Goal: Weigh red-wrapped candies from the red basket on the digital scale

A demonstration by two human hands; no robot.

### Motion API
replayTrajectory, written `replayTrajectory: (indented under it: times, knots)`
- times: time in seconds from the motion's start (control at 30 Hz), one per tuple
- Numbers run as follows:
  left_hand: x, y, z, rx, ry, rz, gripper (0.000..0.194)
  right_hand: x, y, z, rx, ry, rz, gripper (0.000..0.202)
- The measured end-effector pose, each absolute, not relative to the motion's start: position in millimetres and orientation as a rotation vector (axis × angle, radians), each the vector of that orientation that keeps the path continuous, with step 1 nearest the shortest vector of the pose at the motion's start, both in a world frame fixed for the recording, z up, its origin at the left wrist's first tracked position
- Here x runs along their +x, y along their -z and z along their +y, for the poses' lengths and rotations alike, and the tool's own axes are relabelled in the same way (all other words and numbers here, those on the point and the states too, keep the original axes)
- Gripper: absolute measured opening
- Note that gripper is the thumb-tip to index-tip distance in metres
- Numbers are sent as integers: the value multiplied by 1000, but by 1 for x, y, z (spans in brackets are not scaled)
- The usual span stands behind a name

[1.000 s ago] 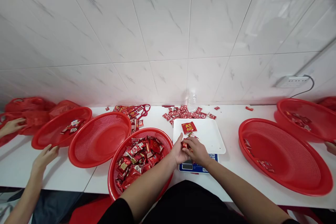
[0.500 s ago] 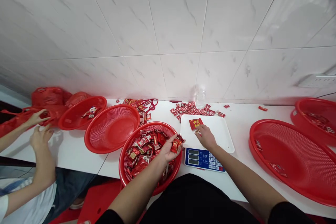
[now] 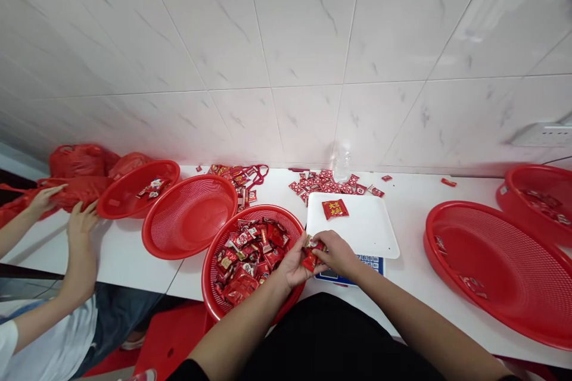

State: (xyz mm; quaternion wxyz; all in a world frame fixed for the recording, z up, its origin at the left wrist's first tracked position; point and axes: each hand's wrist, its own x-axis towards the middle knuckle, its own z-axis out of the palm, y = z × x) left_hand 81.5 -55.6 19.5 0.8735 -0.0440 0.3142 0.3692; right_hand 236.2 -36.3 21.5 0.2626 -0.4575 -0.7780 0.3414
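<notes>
My left hand is closed around a few small red wrapped sweets, over the right rim of a red basket. That basket is piled with wrapped sweets, mostly red. My right hand meets the left one, its fingers closed on the same sweets; how many it grips I cannot tell. Behind them, one flat red packet with yellow characters lies on the white tray of a digital scale. My right hand and forearm partly cover the scale's blue panel.
Small red packets lie scattered by the wall near a clear plastic bottle. Further red baskets stand left and right. At far left a co-worker's hands touch a red bag.
My right hand has moved from the scale tray toward me and left, to the sweets in my left hand. The flat packet stays on the tray. The co-worker's hands have shifted at the bag.
</notes>
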Motion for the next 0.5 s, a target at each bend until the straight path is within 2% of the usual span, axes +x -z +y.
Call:
replayTrajectory:
  times: [0.13, 0.3, 0.4, 0.5]
  knots:
    - [75, -25, -49, -185, -845, 732, 18, 236, -25, -31, -1154, -908, -2006, 24]
    - [41, -43, -35, -221, -945, 754, 25, 260, 4, 25, -1455, -608, -2061, 39]
    - [13, -52, -26, -235, -1102, 778, 27, 272, 25, 50, -1625, -567, -2231, 49]
    - [-16, -53, -20, -222, -1263, 826, 28, 276, 39, 52, -1667, -570, -2266, 49]
